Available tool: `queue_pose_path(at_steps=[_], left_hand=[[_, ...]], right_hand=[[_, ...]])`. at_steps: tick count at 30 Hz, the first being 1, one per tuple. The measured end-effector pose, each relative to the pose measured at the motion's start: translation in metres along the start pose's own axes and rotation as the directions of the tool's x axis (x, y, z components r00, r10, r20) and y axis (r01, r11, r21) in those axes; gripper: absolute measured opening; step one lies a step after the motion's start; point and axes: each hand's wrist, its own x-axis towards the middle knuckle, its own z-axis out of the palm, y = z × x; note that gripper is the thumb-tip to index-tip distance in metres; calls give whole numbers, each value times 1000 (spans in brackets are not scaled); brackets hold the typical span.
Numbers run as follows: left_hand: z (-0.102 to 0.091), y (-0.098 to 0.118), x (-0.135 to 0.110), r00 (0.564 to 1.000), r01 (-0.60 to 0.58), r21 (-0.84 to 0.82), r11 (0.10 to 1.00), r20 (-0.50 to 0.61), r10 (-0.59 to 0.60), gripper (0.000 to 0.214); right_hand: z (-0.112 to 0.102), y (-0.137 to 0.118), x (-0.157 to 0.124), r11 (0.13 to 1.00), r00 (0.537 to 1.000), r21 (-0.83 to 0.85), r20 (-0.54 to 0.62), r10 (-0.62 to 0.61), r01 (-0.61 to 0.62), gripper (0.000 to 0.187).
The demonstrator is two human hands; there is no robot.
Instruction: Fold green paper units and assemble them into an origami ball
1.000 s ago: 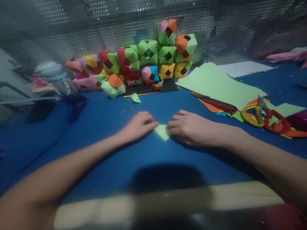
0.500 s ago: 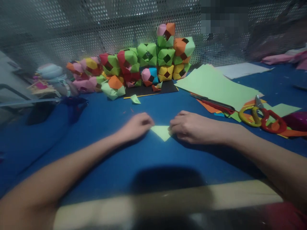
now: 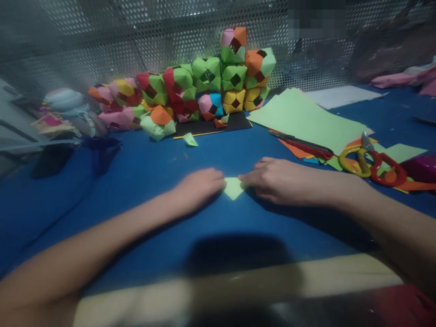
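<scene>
A small folded piece of light green paper (image 3: 233, 188) lies on the blue tabletop, its point toward me. My left hand (image 3: 204, 187) is closed at its left corner, the fingers curled together over the edge. On the opposite corner, my right hand (image 3: 272, 179) presses with bent fingers and thumb. The hands cover both side corners of the paper, and the exact finger grip is partly hidden. A small folded green paper piece (image 3: 190, 140) rests farther back, left of the hands.
Colourful folded-paper cubes (image 3: 207, 75) stand stacked at the back on a black sheet (image 3: 235, 125). Right of them lie light green sheets (image 3: 306, 118), yellow-and-red-handled scissors (image 3: 388, 172), a dark pair with red (image 3: 303, 144) and paper scraps. A perforated metal panel (image 3: 163, 36) rises behind.
My left hand has moved right and slightly down over the paper's left corner, so less of the paper shows. My right hand stays nearly in place at the right corner.
</scene>
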Motion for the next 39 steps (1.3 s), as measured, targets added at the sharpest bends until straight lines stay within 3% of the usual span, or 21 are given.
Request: queue_pose_path(at_steps=[5, 10, 12, 14, 17, 22, 30, 33, 36, 39], left_hand=[[-8, 8, -1, 994, 52, 96, 994, 91, -61, 27], [-10, 14, 0, 989, 108, 92, 990, 87, -116, 27], [-8, 16, -1, 991, 116, 98, 988, 54, -121, 29], [-6, 17, -1, 994, 104, 107, 989, 18, -106, 28], [-3, 17, -1, 997, 78, 120, 990, -1, -78, 26], [-2, 18, -1, 997, 70, 143, 987, 12, -72, 27], [1, 10, -5, 968, 252, 232, 940, -52, -247, 28], [-3, 10, -5, 959, 283, 140, 949, -58, -278, 22], [-3, 9, -4, 951, 294, -1, 956, -104, -292, 35], [2, 6, -2, 949, 277, -105, 955, -125, -289, 26]], right_hand=[[-18, -5, -8, 986, 972, -96, 176, 155, -140, 16], [-27, -5, -6, 972, 948, -70, 214, 236, -226, 21], [-26, -4, -3, 960, 945, -58, 171, 278, -272, 21], [-21, -5, 1, 958, 957, -48, 55, 286, -284, 18], [-7, -13, 10, 975, 971, 27, -85, 223, -221, 22], [5, -24, 14, 977, 981, 95, -23, 195, -192, 27], [-13, -4, -2, 952, 948, 5, 90, 305, -306, 21], [-15, 3, -3, 951, 953, 76, 76, 295, -300, 22], [-16, 7, -1, 933, 947, 165, 25, 320, -320, 23], [-21, 6, 2, 887, 904, 223, -54, 425, -404, 25]])
